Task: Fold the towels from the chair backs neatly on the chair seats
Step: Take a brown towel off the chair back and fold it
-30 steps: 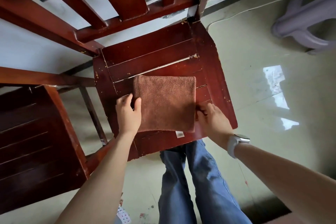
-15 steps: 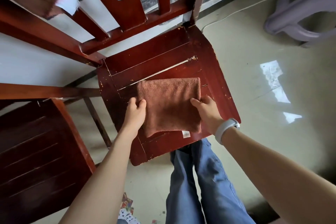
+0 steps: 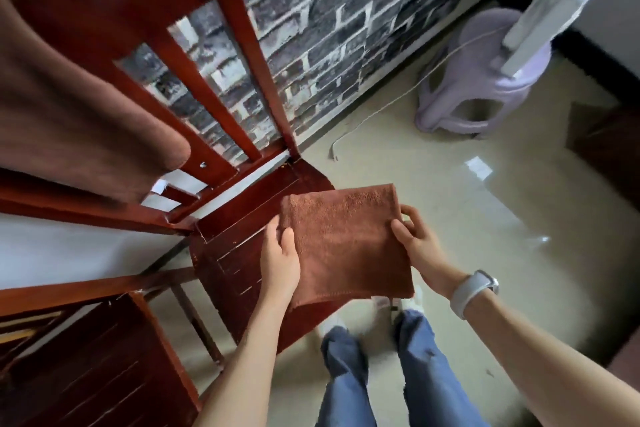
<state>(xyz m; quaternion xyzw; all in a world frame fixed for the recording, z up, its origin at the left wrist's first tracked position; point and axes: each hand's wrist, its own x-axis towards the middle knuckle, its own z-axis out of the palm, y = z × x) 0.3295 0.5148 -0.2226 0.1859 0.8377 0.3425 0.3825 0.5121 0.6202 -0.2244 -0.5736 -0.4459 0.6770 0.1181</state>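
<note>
A folded brown towel (image 3: 343, 246) is held flat in the air, over the front right part of a red wooden chair seat (image 3: 235, 253). My left hand (image 3: 280, 256) grips its left edge, thumb on top. My right hand (image 3: 415, 246) grips its right edge; a pale watch sits on that wrist. A second brown towel (image 3: 72, 104) hangs over a chair back (image 3: 221, 0) at the upper left, blurred.
Another red wooden chair seat (image 3: 93, 374) is at the lower left. A dark brick-pattern wall (image 3: 346, 28) rises behind the chairs. A lilac plastic stool (image 3: 485, 80) stands on the shiny tiled floor at the upper right, with a white cord along the wall. My legs in jeans (image 3: 381, 374) are below.
Both hands closed on the folded towel's side edges and lifted it off the seat, toward the right. The view tilted up, and the towel hanging on the chair back came into sight.
</note>
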